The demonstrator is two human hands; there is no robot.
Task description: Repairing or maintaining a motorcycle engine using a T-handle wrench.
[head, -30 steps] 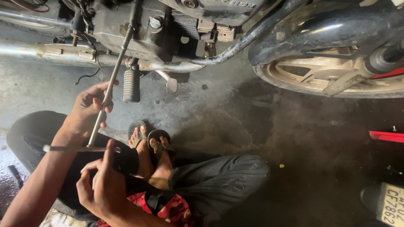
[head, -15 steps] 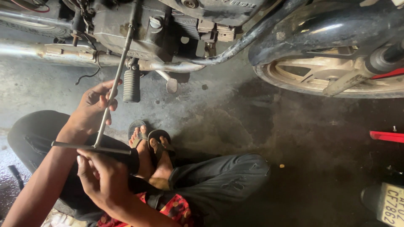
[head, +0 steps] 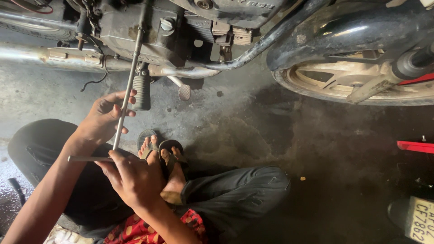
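A long steel T-handle wrench [head: 127,92] runs from my lap up into the underside of the motorcycle engine [head: 181,22]. My left hand [head: 105,118] curls around the wrench's shaft about midway, fingers wrapped on it. My right hand [head: 132,178] grips the crossbar handle [head: 88,158] at the near end. The black rubber footpeg [head: 142,91] hangs just right of the shaft. My crossed legs in dark trousers and my feet in sandals [head: 160,151] lie under the hands.
The motorcycle's chrome exhaust pipe [head: 49,56] runs along the upper left, and its front wheel [head: 361,88] with a dark fender sits upper right. A red part [head: 416,146] and a number plate [head: 418,219] lie at the right on the stained concrete floor.
My right hand has shifted on the crossbar, turning it, and now sits over its right end. My left hand stays on the shaft, slightly lower. The wrench remains engaged under the engine.
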